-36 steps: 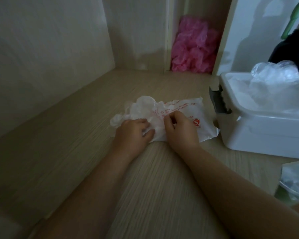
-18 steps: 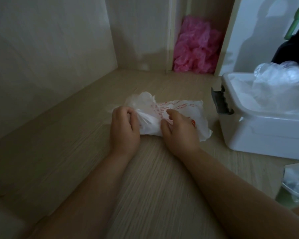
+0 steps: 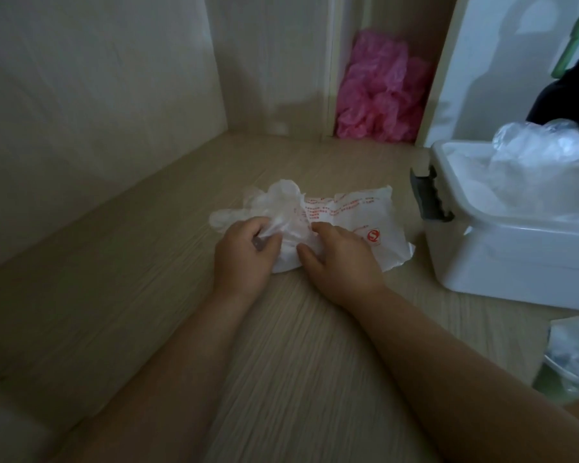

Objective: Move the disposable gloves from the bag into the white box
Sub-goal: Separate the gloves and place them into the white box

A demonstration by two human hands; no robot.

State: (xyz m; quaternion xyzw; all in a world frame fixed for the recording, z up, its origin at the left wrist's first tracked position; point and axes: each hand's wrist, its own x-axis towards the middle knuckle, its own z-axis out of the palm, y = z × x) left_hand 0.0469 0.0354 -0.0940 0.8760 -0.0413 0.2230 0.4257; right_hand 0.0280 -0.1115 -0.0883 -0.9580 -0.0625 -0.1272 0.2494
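My left hand (image 3: 244, 252) is pinching a bunch of clear disposable gloves (image 3: 274, 202) at the mouth of the bag (image 3: 375, 222). My right hand (image 3: 341, 259) is gripping the bag, its print too blurred to read. The white box (image 3: 515, 262) is running off frame at the right. Everything is lying on a pale wooden surface (image 3: 147, 262), with crumpled pink plastic (image 3: 381, 88) sitting in the far corner.

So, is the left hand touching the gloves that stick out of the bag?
Touching. The head view shows the left hand curling its fingers round the gloves at the open end of the bag.
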